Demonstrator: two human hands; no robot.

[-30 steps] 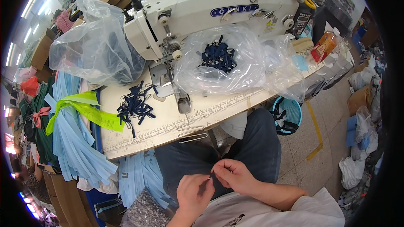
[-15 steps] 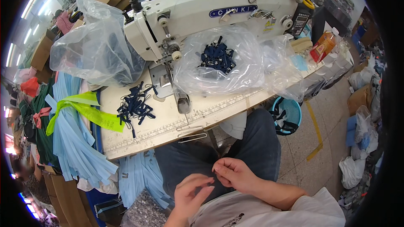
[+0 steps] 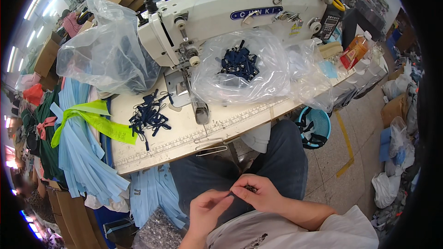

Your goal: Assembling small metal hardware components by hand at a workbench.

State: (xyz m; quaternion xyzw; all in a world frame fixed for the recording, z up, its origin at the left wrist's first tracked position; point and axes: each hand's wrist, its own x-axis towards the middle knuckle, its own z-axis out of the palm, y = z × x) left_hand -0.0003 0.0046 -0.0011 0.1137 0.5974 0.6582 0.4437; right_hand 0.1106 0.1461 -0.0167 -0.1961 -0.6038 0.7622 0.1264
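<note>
"What do you have there?"

"Some small dark bits [image 3: 250,188] — they sit in the curl of my right hand [image 3: 264,197], above my legs [image 3: 203,175]. They are too tiny to name."

"And your fingers?"

"My right ones are bent around the bits. My left hand [image 3: 205,210] is just beside, thumb and pointing finger close together at the tips. I can't tell if they pinch anything."

"What is on the table [image 3: 182,123]?"

"A pile of dark blue loops [image 3: 150,115], and more dark blue pieces [image 3: 240,62] in a clear bag [image 3: 272,57] — right by the white sewing machine [image 3: 207,14]."
</note>
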